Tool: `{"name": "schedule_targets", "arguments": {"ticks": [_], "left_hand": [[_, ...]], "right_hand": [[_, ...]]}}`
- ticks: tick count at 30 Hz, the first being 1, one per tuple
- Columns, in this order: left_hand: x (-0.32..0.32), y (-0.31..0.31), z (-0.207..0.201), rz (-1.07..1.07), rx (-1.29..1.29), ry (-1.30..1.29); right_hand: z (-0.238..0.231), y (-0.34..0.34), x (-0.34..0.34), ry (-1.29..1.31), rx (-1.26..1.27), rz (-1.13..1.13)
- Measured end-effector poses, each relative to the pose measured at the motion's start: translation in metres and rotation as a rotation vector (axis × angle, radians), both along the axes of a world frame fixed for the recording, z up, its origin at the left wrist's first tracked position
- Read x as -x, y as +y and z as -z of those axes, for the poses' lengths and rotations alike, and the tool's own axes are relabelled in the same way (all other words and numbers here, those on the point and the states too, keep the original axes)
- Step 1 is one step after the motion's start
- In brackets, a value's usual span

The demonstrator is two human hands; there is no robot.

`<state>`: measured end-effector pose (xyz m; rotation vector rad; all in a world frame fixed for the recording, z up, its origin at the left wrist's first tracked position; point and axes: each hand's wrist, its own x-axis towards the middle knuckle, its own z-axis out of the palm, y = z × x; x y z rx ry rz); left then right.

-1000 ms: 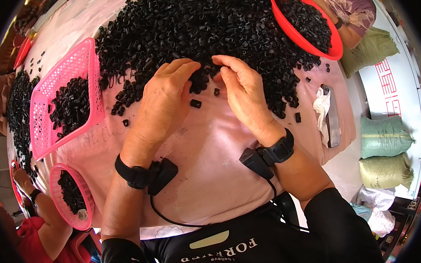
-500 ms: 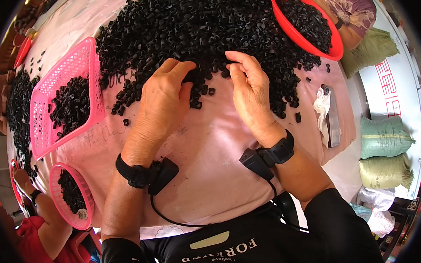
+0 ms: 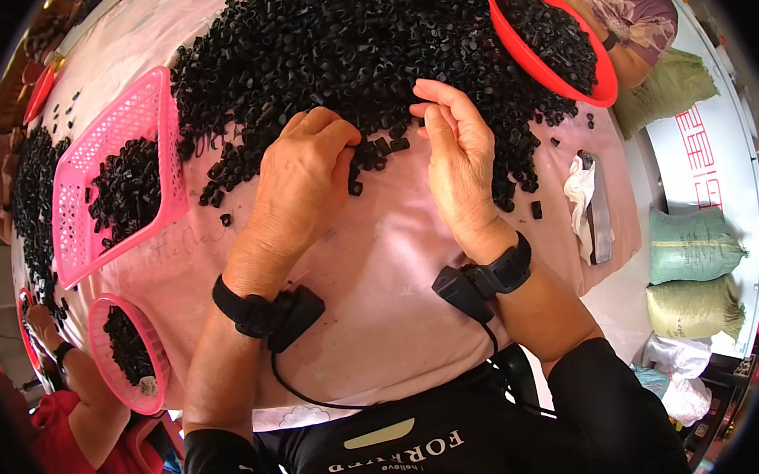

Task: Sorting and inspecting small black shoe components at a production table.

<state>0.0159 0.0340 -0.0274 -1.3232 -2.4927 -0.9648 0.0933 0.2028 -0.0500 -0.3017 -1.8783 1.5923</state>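
Note:
A large heap of small black ring-like plastic pieces (image 3: 333, 49) covers the far middle of the table. At the heap's near edge, my left hand (image 3: 301, 168) has its fingers curled in toward the thumb. Whatever is in them, if anything, is hidden. Several loose black pieces (image 3: 374, 153) lie between my two hands. Opposite, my right hand (image 3: 461, 154) is held beside the heap with fingers stretched and thumb apart, and I see nothing in it. Each wrist wears a black strap with a small device, and a cable joins them.
Left of the heap are a pink rectangular basket (image 3: 70, 217) and a round pink basket (image 3: 100, 350), both holding black pieces. A red basin (image 3: 601, 95) of pieces stands far right. A white cloth strip (image 3: 580, 194) lies right. Co-workers sit at both sides; sacks (image 3: 693, 244) stand beyond.
My left fingers have curled in more over the heap's edge. My right hand has shifted slightly right and away from the left one. Some loose pieces between the hands have moved.

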Motion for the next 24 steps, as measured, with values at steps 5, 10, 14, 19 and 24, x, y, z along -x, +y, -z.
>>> {"name": "schedule_targets", "arguments": {"ticks": [5, 10, 14, 19, 24], "left_hand": [[0.0, 0.001, -0.002, 0.017, 0.026, -0.007], [-0.001, 0.002, 0.001, 0.008, 0.028, -0.038], [-0.001, 0.002, 0.001, -0.001, 0.044, -0.052], [0.003, 0.001, -0.001, -0.021, -0.038, 0.02], [0.0, -0.01, -0.031, 0.049, -0.057, -0.254]], "right_hand": [[0.016, -0.004, 0.005, 0.038, -0.199, -0.075], [0.012, -0.004, 0.005, -0.036, -0.003, -0.19], [0.016, 0.0, 0.002, -0.03, 0.029, -0.108], [0.009, -0.007, 0.003, -0.069, -0.05, -0.259], [0.006, -0.001, 0.004, -0.062, 0.069, -0.257]]}}
